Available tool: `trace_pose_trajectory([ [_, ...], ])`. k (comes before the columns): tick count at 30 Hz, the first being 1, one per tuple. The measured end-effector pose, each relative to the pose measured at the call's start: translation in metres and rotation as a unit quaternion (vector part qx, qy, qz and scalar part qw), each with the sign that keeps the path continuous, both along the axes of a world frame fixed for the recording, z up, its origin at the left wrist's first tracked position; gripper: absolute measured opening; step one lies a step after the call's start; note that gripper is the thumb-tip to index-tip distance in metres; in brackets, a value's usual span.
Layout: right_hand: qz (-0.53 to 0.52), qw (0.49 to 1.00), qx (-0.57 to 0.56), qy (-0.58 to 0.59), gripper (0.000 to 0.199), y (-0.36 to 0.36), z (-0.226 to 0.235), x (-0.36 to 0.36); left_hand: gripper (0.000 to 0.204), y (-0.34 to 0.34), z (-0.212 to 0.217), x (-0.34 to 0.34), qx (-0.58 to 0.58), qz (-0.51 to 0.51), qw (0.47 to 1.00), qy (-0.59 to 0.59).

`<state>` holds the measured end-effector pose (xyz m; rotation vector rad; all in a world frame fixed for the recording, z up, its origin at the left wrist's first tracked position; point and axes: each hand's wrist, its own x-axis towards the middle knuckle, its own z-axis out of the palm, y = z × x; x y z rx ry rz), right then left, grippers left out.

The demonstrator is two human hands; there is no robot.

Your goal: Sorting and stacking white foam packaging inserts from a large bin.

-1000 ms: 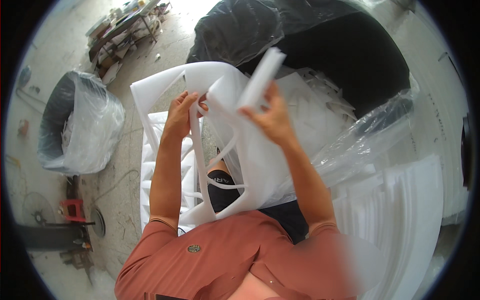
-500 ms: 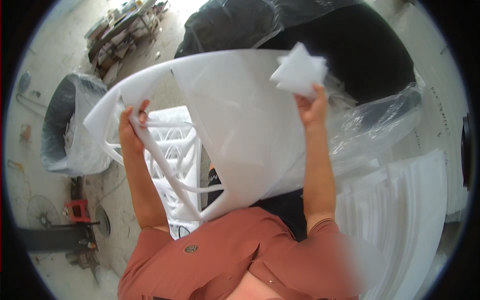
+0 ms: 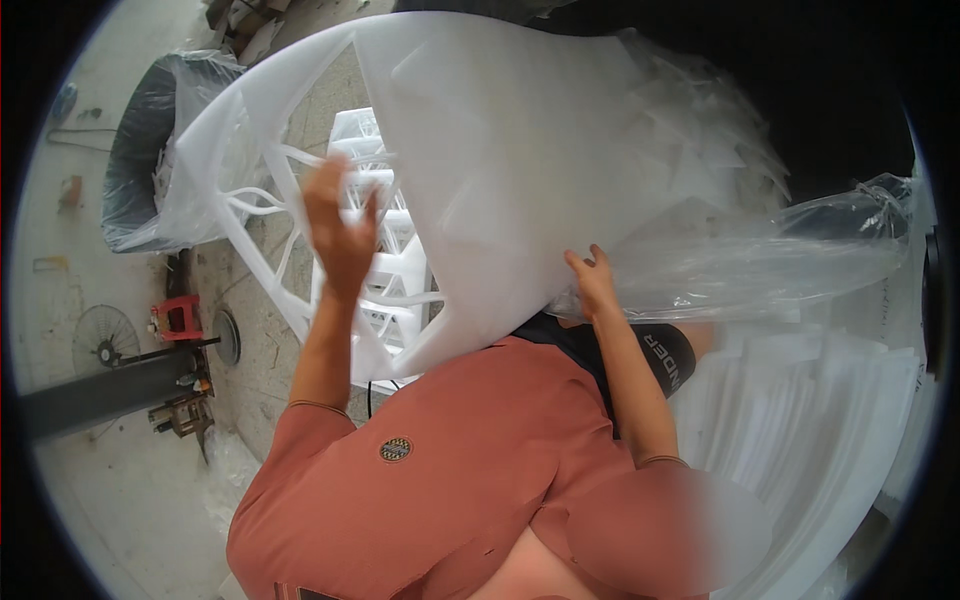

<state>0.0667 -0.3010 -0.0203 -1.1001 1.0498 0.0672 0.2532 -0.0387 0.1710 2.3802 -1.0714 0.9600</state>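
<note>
A large, thin white foam-like sheet (image 3: 490, 170) lies tilted across in front of me, solid on the right and cut into open struts on the left. My left hand (image 3: 342, 220) is raised over the cut-out part, its fingers smeared by motion. My right hand (image 3: 597, 287) is at the sheet's near right edge with thumb and finger apart; nothing shows between them. Many flat white offcuts (image 3: 705, 130) lie heaped beyond the sheet, at the mouth of a large black bag (image 3: 830, 90).
White lattice-cut pieces (image 3: 400, 270) stand below the sheet's openings. Clear plastic film (image 3: 730, 275) spreads at the right, above stacked white sheets (image 3: 800, 410). At the left are a lined dark bin (image 3: 135, 165), a fan (image 3: 105, 338) and a red stool (image 3: 178, 318).
My right hand has let go of the white offcuts it held up and come down to the sheet's edge. The left hand has left the strut and moved right. The view has shifted.
</note>
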Motion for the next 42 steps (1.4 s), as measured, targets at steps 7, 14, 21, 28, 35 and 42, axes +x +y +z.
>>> trace_pose_trajectory([
  [7,0.164,0.919,-0.351,-0.075,0.079,0.022,0.028,-0.019,0.073,-0.036,-0.031,-0.085,-0.066,0.125,0.956,0.257],
  [14,0.226,0.860,-0.417,-0.188,0.074,0.034,0.100,-0.020,0.066,-0.044,-0.036,-0.098,-0.011,0.053,0.964,0.259],
  [21,0.274,0.843,-0.396,-0.240,0.099,0.044,0.126,-0.018,0.053,-0.057,-0.070,-0.059,-0.339,-0.038,0.538,0.770],
  [28,0.243,0.852,-0.432,-0.168,0.125,0.052,0.129,0.002,0.045,-0.091,-0.053,-0.064,-0.418,-0.169,0.331,0.829],
  [35,0.230,0.948,-0.210,-0.067,0.054,-0.005,0.126,-0.010,0.042,-0.089,-0.055,-0.060,-0.371,-0.144,0.490,0.776],
  [42,-0.229,0.937,-0.097,-0.244,0.025,-0.110,0.134,-0.025,0.044,-0.050,-0.083,-0.034,-0.394,-0.061,0.579,0.712],
])
